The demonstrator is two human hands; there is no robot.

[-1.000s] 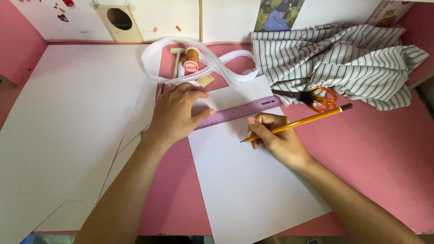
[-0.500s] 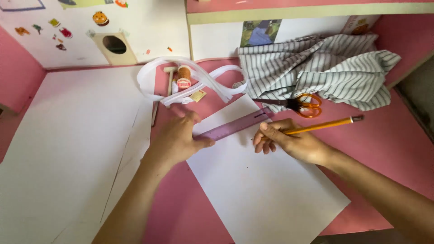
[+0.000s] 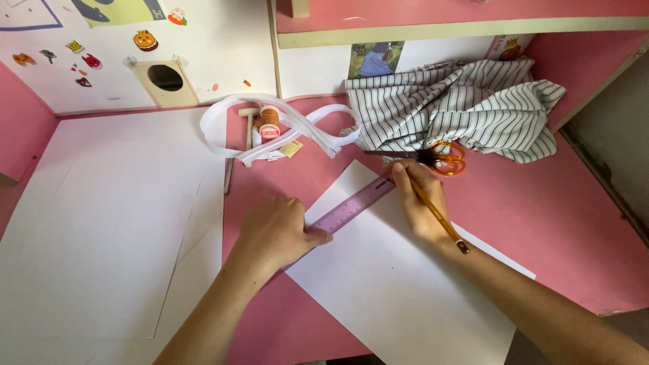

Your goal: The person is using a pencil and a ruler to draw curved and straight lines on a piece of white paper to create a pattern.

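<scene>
— Two hands are on one sheet of white paper (image 3: 405, 284), right?
— Yes. The paper lies tilted on the pink desk (image 3: 541, 209), near its front edge. A purple ruler (image 3: 355, 208) lies along the paper's top left edge.
— What does the left hand (image 3: 274, 233) do?
— It lies flat, fingers together, pressing down on the near end of the ruler.
— And the right hand (image 3: 419, 199)?
— Its fingers are closed tight on a yellow pencil (image 3: 436, 213). The tip is hidden by the fingers, up at the far end of the ruler, by the paper's top corner.
— What is close by?
— Orange scissors (image 3: 439, 159) lie just past the right hand, touching a striped cloth (image 3: 460, 108) heaped toward the back of the desk.
— Anything else?
— A white zipper (image 3: 284, 125) loops near the back edge, with a spool of orange thread (image 3: 270, 122) inside the loop. Big white sheets (image 3: 108, 223) cover the left side of the desk.
</scene>
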